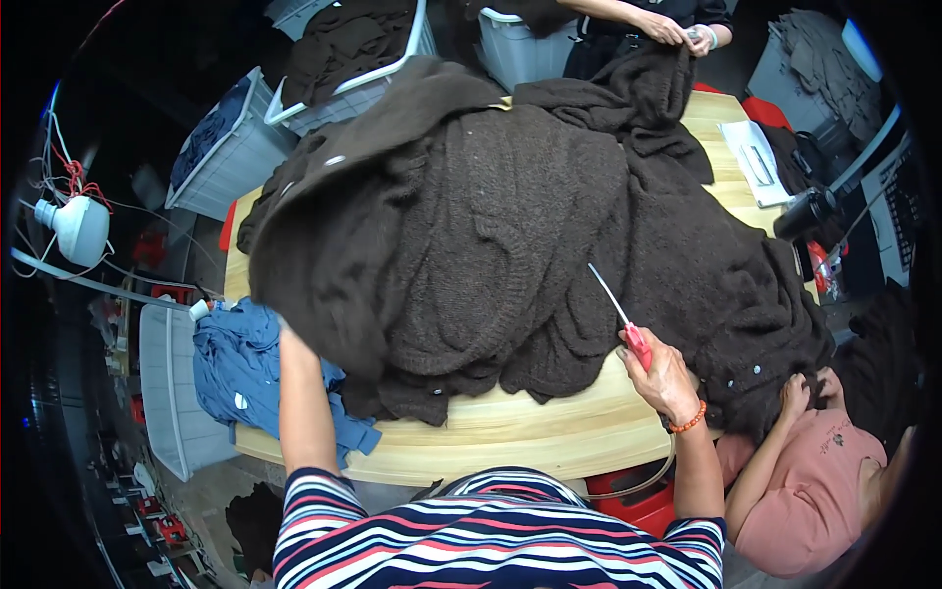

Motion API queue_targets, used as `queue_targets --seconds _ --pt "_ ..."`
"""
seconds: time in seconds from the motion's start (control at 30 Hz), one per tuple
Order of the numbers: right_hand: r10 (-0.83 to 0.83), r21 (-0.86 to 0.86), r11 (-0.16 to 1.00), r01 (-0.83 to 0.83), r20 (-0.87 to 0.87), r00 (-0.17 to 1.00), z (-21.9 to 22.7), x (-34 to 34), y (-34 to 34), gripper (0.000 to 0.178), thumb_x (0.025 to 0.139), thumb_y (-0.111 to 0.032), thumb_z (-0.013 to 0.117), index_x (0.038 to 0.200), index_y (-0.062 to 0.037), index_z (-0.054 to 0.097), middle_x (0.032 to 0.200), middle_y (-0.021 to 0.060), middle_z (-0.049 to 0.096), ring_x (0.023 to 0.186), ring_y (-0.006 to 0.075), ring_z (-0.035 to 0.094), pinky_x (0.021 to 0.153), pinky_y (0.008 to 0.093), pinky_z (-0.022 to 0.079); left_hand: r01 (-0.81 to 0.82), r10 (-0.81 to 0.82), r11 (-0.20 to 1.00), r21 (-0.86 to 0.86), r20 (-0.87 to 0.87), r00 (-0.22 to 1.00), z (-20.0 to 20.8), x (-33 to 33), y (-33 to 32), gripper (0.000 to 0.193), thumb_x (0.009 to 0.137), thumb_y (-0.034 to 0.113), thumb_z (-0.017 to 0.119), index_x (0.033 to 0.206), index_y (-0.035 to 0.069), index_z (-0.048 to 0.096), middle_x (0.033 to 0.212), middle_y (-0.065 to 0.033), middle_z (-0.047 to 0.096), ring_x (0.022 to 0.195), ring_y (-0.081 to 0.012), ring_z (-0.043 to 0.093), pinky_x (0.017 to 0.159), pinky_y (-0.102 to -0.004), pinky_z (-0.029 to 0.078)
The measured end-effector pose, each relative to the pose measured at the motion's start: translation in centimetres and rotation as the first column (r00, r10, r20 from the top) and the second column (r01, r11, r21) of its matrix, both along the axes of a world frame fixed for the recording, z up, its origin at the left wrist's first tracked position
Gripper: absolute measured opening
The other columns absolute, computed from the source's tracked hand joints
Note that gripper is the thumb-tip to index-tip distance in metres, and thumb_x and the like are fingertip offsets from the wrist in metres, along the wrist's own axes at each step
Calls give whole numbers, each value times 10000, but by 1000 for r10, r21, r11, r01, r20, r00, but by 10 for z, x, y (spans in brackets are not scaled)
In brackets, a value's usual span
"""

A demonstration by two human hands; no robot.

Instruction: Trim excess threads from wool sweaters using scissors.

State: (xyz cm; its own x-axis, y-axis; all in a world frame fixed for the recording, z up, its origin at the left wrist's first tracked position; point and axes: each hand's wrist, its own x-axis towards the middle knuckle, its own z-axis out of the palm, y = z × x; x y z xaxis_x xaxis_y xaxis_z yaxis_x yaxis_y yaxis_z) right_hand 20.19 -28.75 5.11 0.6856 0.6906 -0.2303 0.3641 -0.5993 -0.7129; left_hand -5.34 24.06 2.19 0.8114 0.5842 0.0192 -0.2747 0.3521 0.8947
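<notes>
A large dark brown knitted garment (510,226) is spread in heaped folds over the table. My left hand (287,330) is at its left side, under a raised, blurred flap (329,206) with pale buttons; the flap hides my fingers. In my right hand (662,375) is a red-handled tool (636,344) with a slim metal blade, gripped by the handle. Its tip points up and left, in front of the brown knit. Blue cloth (245,368) lies beside my left forearm.
Pale wooden table (481,447). Filled bins (353,98) stand at the far left, and a white bin (167,393) is at the left. One person's hands (692,37) hold brown knit at the back; a person in pink (810,491) handles more at right. Paper (756,162) lies at far right.
</notes>
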Motion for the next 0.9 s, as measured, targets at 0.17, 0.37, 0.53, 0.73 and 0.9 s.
queue_targets --seconds 0.17,0.37,0.53,0.73,0.9 --pt "68 12 998 -68 11 998 3 2 23 273 913 -163 635 1140 -13 614 930 201 693 888 375 689 811 411 523 -261 572 601 755 -178 801 -15 -41 -107 538 899 215 588 1392 25 485 1452 -166 456 1371 -350 390 1117 -420 351" --pt "177 78 981 -177 9 984 16 -4 55 266 911 -139 636 1130 10 610 874 215 682 842 369 697 765 394 531 469 530 -200 860 -308 790 41 4 -188 498 811 88 667 1301 112 582 1434 -159 470 1411 -390 342 1161 -571 225" --pt "246 30 969 -245 -34 969 26 -13 73 275 915 -168 641 1148 -26 612 943 223 681 903 392 689 792 411 528 296 349 -13 955 -273 896 14 5 -186 330 793 148 733 1107 70 668 1227 -159 602 1221 -376 520 1034 -514 397" --pt "367 57 929 -366 6 930 37 -28 99 305 914 -192 652 1171 -38 592 895 225 675 880 417 674 762 431 528 -10 741 -223 975 176 648 34 55 -112 465 863 232 710 1262 30 585 1256 -197 566 1173 -385 528 1001 -456 426" --pt "506 -70 862 -501 111 855 67 -64 144 340 920 -282 624 1204 -103 573 774 215 673 754 426 669 710 507 541 66 743 82 994 -105 661 -49 57 -72 394 864 158 669 1237 44 611 1394 -143 513 1256 -338 490 1023 -439 408"
